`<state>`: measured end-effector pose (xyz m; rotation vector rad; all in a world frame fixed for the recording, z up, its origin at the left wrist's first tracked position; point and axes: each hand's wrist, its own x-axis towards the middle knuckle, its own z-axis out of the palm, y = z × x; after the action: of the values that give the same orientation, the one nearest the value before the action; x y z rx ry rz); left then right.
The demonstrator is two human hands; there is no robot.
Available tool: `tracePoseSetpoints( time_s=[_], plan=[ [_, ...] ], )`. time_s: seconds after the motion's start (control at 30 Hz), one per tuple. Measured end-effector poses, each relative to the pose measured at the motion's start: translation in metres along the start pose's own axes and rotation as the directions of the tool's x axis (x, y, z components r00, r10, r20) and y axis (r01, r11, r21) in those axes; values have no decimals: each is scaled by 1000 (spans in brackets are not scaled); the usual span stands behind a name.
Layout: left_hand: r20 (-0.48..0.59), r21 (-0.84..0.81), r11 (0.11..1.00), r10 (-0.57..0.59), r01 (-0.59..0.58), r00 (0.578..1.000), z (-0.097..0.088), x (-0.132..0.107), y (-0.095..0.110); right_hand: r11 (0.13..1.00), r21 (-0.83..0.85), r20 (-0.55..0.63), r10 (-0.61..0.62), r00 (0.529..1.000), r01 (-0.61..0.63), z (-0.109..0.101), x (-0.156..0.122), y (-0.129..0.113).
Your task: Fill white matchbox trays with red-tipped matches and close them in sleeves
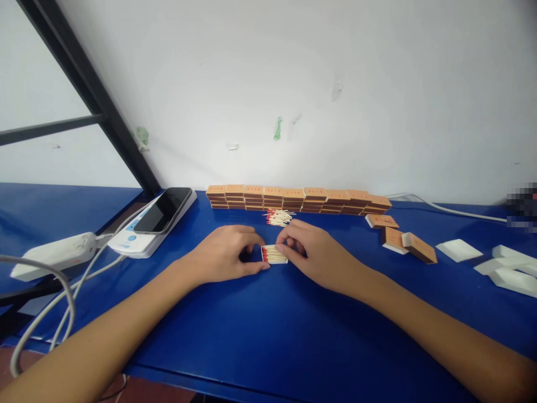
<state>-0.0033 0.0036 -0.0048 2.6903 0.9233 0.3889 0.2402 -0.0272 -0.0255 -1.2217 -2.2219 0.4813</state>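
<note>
A small white matchbox tray, filled with red-headed matches, lies on the blue table between my hands. My left hand brackets the tray's left end, thumb at the near corner and forefinger at the far one. At the right end, the thumb and fingers of my right hand are pinched together over the matches; whatever is between the fingertips is hidden. Just beyond the tray sits a loose pile of matches, most of their red heads pointing left.
Stacked matchboxes form a low row along the wall. To the right lie several loose matchboxes and empty white trays. At left, a phone rests on a white device, near a power strip and cables.
</note>
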Motion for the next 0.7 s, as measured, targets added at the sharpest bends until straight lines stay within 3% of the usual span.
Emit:
tracePoseSetpoints(
  time_s=[0.33,0.7],
  plan=[
    [-8,-8,1000,16,-16,1000,0,0,1,1000,16,10,21,1000,-21,2,0,-1],
    [2,-1,1000,23,-23,1000,1,-1,2,996,-89,-11,15,1000,-16,5,1,-2]
  ],
)
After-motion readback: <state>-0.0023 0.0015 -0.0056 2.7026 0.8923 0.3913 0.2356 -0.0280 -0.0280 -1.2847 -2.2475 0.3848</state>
